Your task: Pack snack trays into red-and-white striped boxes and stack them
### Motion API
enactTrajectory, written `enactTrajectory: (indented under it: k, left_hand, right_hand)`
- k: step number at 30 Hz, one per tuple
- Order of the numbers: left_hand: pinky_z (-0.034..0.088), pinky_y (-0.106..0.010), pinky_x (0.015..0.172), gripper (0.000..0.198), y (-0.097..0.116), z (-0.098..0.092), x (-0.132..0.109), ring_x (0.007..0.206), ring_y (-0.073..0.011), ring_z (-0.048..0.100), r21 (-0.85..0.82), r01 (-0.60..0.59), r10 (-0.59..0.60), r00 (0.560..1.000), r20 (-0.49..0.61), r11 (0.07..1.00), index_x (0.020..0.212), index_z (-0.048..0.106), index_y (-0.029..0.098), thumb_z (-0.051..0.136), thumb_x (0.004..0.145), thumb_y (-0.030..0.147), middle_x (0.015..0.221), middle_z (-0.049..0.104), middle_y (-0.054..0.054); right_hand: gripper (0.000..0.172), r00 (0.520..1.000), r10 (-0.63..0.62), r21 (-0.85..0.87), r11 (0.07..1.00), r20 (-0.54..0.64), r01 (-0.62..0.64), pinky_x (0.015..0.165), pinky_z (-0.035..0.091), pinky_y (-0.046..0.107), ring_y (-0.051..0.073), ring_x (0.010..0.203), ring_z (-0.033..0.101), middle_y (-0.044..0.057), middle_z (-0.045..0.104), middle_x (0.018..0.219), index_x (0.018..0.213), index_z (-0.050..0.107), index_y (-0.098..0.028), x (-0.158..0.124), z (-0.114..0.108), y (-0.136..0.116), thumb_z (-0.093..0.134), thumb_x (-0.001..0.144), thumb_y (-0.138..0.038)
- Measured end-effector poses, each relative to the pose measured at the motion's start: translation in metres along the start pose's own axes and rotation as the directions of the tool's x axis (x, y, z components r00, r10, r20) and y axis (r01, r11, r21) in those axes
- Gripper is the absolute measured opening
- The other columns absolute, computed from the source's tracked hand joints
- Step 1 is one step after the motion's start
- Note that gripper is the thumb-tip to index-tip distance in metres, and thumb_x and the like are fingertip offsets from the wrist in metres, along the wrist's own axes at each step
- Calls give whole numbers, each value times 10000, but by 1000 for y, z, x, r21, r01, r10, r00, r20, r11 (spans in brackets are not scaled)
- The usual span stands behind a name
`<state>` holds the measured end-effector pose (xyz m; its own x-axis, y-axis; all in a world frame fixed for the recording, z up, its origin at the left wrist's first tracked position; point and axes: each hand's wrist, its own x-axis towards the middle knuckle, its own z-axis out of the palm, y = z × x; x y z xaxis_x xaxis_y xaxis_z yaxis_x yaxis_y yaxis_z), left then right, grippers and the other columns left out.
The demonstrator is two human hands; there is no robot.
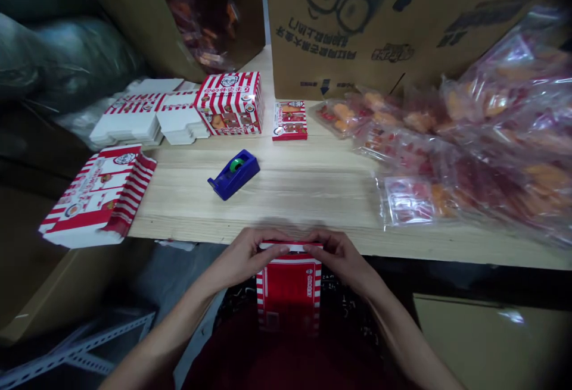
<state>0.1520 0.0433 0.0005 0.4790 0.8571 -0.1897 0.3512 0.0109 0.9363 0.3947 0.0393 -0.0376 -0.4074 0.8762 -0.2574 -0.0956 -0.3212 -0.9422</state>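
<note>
Between my two hands, item one: a red-and-white carton (290, 292), held by its top edge, its body reaching down from the fingers toward my lap. Long axis: from the hands back toward me, in line with my body. Top edge: crosswise from hand to hand, close by the front edge of the worktop (317, 193), with a pale strip (297, 248) along it (tucked or loose, I cannot tell). Nearer hand: neither, one at each upper corner.

Left hand (245, 257): pinching the left part of that edge, thumb on the side facing me, fingers behind and partly hidden.

Right hand (336, 254): pinching the right part likewise, its thumb pointing toward the other, a small gap between the tips.

Beyond the hands, somewhat left: one blue tape dispenser (235, 177), green roll inside, lying aslant, nearer my left hand and touched by neither.

Farther left of the hands: one larger striped carton (96, 196), lying on its side.

Farther ahead: one closed striped box (230, 104) beside white-edged stacked cartons (129, 119), and one small printed packet (289, 121).

Ahead and right: clear bags (491, 152) with orange and red contents, heaped, well apart from the carton I hold.
</note>
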Motion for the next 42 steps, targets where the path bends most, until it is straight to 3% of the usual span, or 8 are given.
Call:
enactTrajectory:
  k: [8,12,16,24,28,33,36,42]
  left_hand:
    - [538,-314,751,180,-11,-2,20,843,-208,712,-103,11,-7,999,41,995,1028,803,244,732,914,365,935,794,-49]
    - [545,-338,830,214,-16,-6,17,909,-217,716,-176,48,-44,999,27,983,1057,807,234,739,908,372,985,801,-55]
    - [538,-347,902,363,-18,-11,4,1039,-224,703,-335,92,-78,995,56,938,1256,728,241,744,910,351,1226,757,-87]
    - [509,-374,987,409,-36,-2,-3,1139,-247,682,-384,52,-66,998,-23,922,1317,689,252,744,922,344,1303,721,-93]
    - [439,-400,1116,519,-29,2,-5,1303,-243,613,-673,47,-53,999,12,738,1461,562,270,696,960,303,1447,643,-102]
    - [512,-319,968,325,-30,16,-3,1039,-203,720,-841,82,-260,963,-72,535,1174,734,166,741,849,168,1176,773,-110]
    - [540,-284,802,268,-31,26,3,847,-176,719,-908,72,-332,940,-76,412,986,753,170,746,728,97,1016,788,-73]
    - [535,-253,783,298,-33,29,8,828,-158,706,-882,131,-385,921,-61,453,962,759,175,809,678,102,954,783,-52]
  right_hand:
    - [209,999,-27,-41,999,35,29,742,539,334,183,780,696,1,790,875,1011,813,-294,7,9,1,814,842,-416]
    - [346,998,-66,34,997,1,66,951,566,388,217,1023,724,20,783,1133,1213,758,-340,-2,12,13,794,875,-404]
    - [346,996,-89,-30,996,-32,88,1157,457,462,244,1211,672,40,754,1266,1262,744,-360,-7,9,17,735,924,-436]
    - [362,995,-91,-44,995,-43,89,1119,490,511,284,1209,679,61,752,1282,1234,755,-330,-1,1,14,755,899,-466]
    - [325,992,-9,47,999,-126,15,991,563,447,276,1076,730,66,803,1111,1117,792,-289,0,1,12,780,869,-498]
    - [413,977,127,293,953,-173,-72,993,547,433,266,1085,722,51,782,1187,1216,747,-315,-1,10,20,822,825,-427]
    - [301,945,230,414,903,-234,-118,881,569,374,260,1014,740,50,801,1119,1071,799,-272,0,17,26,819,793,-387]
    - [233,927,281,448,882,-248,-148,825,577,387,251,826,753,38,826,884,908,832,-257,-2,20,25,855,680,-295]
